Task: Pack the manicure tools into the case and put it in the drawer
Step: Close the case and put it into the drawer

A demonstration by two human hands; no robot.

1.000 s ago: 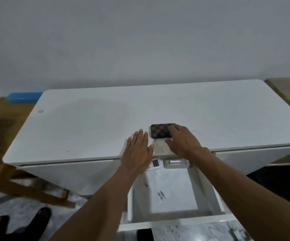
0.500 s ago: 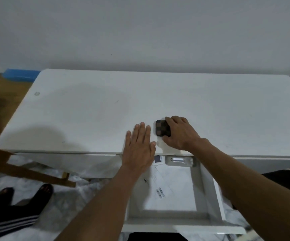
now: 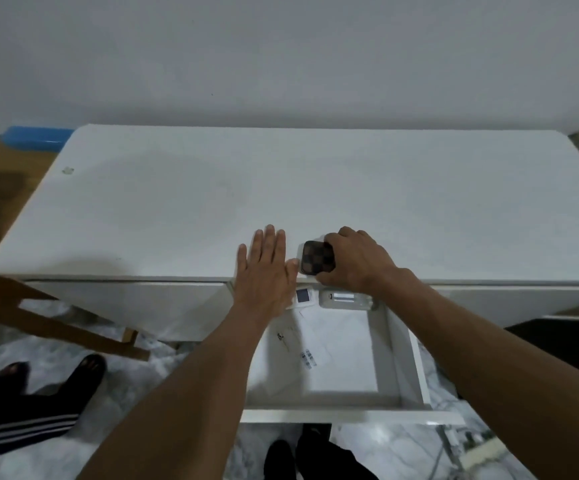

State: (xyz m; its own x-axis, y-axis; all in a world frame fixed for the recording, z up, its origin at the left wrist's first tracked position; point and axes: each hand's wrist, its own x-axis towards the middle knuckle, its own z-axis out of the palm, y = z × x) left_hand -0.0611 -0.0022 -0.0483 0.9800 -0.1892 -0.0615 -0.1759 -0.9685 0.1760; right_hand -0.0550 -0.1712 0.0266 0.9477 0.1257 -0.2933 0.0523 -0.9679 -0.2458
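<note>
A small brown checkered manicure case (image 3: 317,258) sits closed near the front edge of the white table (image 3: 212,202). My right hand (image 3: 357,261) wraps around its right side, fingers over the far edge and thumb at the near edge. My left hand (image 3: 267,271) lies flat on the table edge just left of the case, fingers spread, its thumb close to the case. Below both hands the white drawer (image 3: 409,368) stands pulled out. No loose manicure tools are visible.
The drawer holds white papers (image 3: 316,358), a small card (image 3: 303,296) and a white device (image 3: 345,299) at its back. A wooden chair leg (image 3: 73,334) and another person's feet (image 3: 52,372) are at the left. A blue object (image 3: 35,136) lies far left by the wall.
My right hand has closed around the case and drawn it closer to the table's front edge. The case looks tilted up. My left hand stays flat beside it. The camera shifted.
</note>
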